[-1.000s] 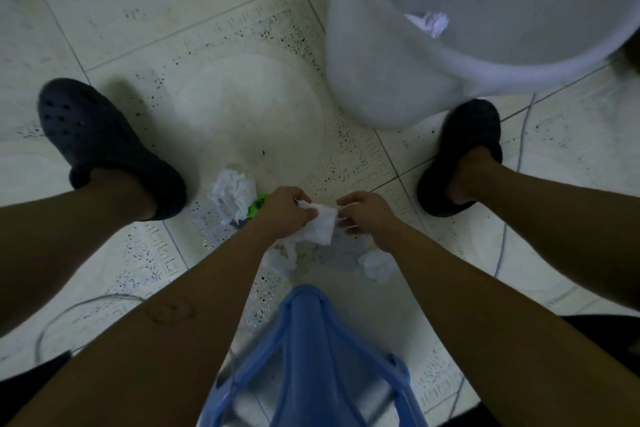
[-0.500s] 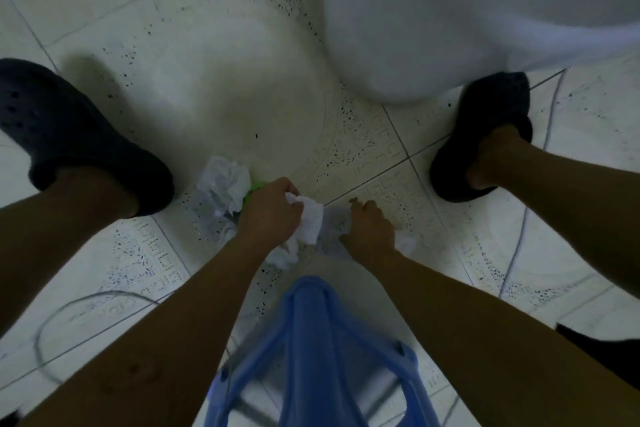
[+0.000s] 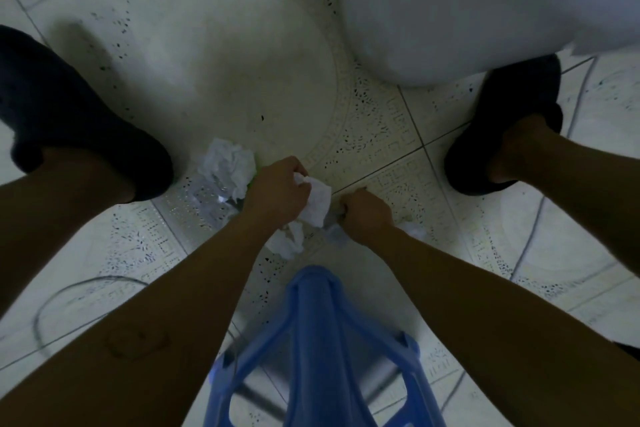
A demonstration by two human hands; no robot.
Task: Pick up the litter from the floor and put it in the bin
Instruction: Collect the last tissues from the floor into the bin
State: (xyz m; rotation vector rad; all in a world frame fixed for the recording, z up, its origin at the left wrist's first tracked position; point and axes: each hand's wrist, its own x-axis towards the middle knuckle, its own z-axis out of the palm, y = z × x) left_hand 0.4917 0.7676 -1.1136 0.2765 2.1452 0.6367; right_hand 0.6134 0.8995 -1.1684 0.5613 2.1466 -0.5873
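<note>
- Fingers of the left hand (image 3: 277, 189) are curled tight around a white tissue wad (image 3: 317, 203), which sticks out on the thumb side and hangs toward the floor.
- Right hand (image 3: 367, 211) is bunched into a fist low at the tiles, gripping something pale (image 3: 334, 232) that pokes out under it. Too dark and blurry to say what it is.
- Nearest the camera, a blue plastic stool (image 3: 311, 340) sits between the 2 forearms.
- Another crumpled tissue (image 3: 414, 229) lies on the tile just beside the right wrist.
- By the left hand there's a bigger crumpled paper (image 3: 227, 163) on top of a clear plastic bottle (image 3: 211, 204), with a bit of green (image 3: 254, 177) showing at the knuckles.
- 2 dark clogs, the left one (image 3: 69, 114) and the right one (image 3: 502, 128), planted on either side of the litter.
- Farthest out, the white bin (image 3: 467, 10) stands on the floor right by the right clog, well apart from both hands.
</note>
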